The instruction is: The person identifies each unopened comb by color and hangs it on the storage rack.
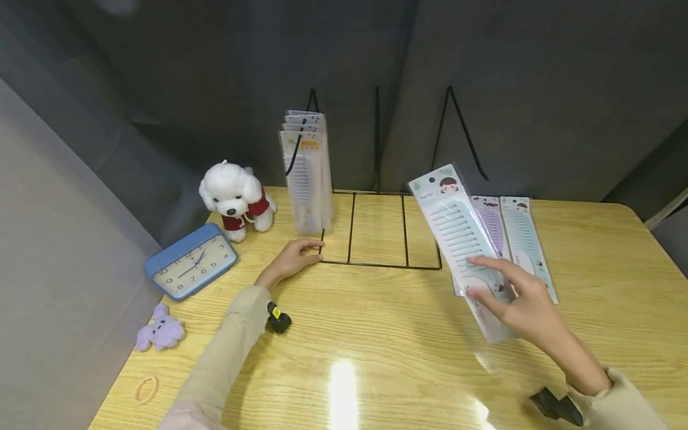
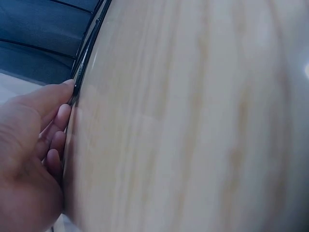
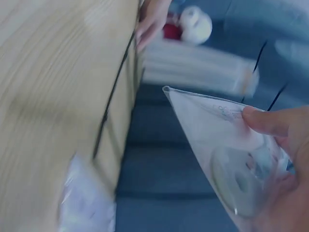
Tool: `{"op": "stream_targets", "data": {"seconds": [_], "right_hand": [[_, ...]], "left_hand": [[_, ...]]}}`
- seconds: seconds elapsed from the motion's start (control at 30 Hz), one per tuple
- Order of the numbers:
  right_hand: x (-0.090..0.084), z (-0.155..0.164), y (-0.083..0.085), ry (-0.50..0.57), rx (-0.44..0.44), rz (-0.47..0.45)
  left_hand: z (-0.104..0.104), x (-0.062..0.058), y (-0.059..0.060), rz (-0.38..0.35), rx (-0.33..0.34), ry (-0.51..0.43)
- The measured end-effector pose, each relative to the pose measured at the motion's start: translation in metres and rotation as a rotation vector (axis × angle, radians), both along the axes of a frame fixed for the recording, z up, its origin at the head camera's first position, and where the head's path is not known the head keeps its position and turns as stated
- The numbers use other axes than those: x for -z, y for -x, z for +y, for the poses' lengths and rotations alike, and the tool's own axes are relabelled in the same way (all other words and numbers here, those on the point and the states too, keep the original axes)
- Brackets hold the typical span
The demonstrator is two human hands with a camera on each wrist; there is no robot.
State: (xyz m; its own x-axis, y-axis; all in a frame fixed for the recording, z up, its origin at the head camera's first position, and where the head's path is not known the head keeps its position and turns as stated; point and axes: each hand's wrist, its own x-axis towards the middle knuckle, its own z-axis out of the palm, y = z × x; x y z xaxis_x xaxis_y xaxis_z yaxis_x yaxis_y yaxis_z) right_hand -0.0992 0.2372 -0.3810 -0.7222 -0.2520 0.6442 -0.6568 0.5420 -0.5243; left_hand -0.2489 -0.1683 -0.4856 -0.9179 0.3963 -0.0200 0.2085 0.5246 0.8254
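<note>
Grey fabric walls close in a pale wooden desk [image 1: 376,334], on which a black wire rack [image 1: 376,230] stands near the back edge with upright hooks rising against the backdrop. At the rack's left end a row of packaged combs [image 1: 306,170] already stands hung or propped together. The right hand [image 1: 524,304] pinches one packaged comb [image 1: 462,239] by its lower end, thumb and fingers closed on the clear wrapper, and holds it tilted above the desk, to the right of the rack and clear of it; the right wrist view shows the same thumb pressed on the glossy packet. Two more comb packets [image 1: 516,239] lie flat on the desk just behind and beside the raised one. The left hand [image 1: 292,258] rests on the desk at the rack's front left corner, its fingers loosely bent and touching the wire base, steadying it rather than gripping anything. Judging from this, the step in hand is carrying the lifted comb toward the rack; the next move would call for turning the packet upright and lining its hang hole up with a hook while the rack is kept from sliding. Off to the left sit a white plush dog [image 1: 233,197], a blue clock [image 1: 190,261], a small purple plush [image 1: 159,328] and a hair tie [image 1: 146,389].
</note>
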Motion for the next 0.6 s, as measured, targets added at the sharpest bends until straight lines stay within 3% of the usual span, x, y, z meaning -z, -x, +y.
{"op": "stream_targets", "data": {"seconds": [0.13,0.27,0.6], "right_hand": [[-0.013,-0.023,-0.004,0.049,-0.143,0.046],[-0.023,-0.043,0.000,0.049,-0.199,0.046],[-0.018,-0.064,0.011,0.017,-0.159,0.002]], "left_hand": [[-0.001,0.002,0.001,0.009,0.001,-0.007],[-0.002,0.002,0.003,0.019,-0.002,-0.002],[0.001,0.001,0.000,0.008,-0.003,0.028]]}}
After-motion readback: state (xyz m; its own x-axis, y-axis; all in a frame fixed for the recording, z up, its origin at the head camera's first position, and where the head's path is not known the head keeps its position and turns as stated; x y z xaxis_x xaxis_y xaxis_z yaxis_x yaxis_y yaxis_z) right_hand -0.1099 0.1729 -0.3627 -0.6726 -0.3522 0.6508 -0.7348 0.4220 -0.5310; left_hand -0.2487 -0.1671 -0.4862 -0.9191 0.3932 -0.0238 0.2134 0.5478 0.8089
